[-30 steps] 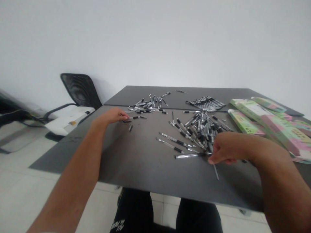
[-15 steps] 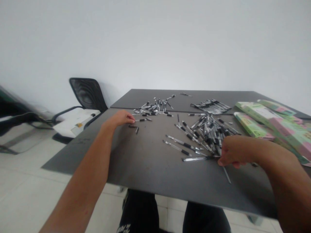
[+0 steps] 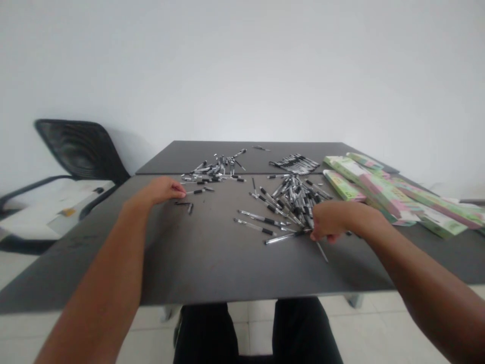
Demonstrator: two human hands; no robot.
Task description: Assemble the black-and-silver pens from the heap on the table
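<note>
My left hand (image 3: pixel 165 190) is at the left of the table, fingers pinched at the end of a clear pen with a black grip (image 3: pixel 196 192). Just below it lie two short dark pieces (image 3: pixel 190 208). My right hand (image 3: pixel 329 220) bends down at the near edge of a heap of pens (image 3: pixel 295 194), thumb and fingers closed at the tip end of another clear pen (image 3: pixel 282 238); the fingers partly hide the contact. A thin clear stick (image 3: pixel 322 252) pokes out beneath this hand. Several loose pens (image 3: pixel 254 226) lie left of the heap.
Behind my left hand is a second scattered pile of pens and parts (image 3: pixel 222 169). A neat row of pens (image 3: pixel 294 164) lies farther back. Green and pink boxes (image 3: pixel 373 188) are stacked on the right. A black mesh chair (image 3: pixel 81 149) with a white box (image 3: pixel 56 210) stands left of the table.
The view swings right, then back left, with the table shifting in the picture. Both hands stay nearly still over the table; the left lifts slightly off a short dark piece.
</note>
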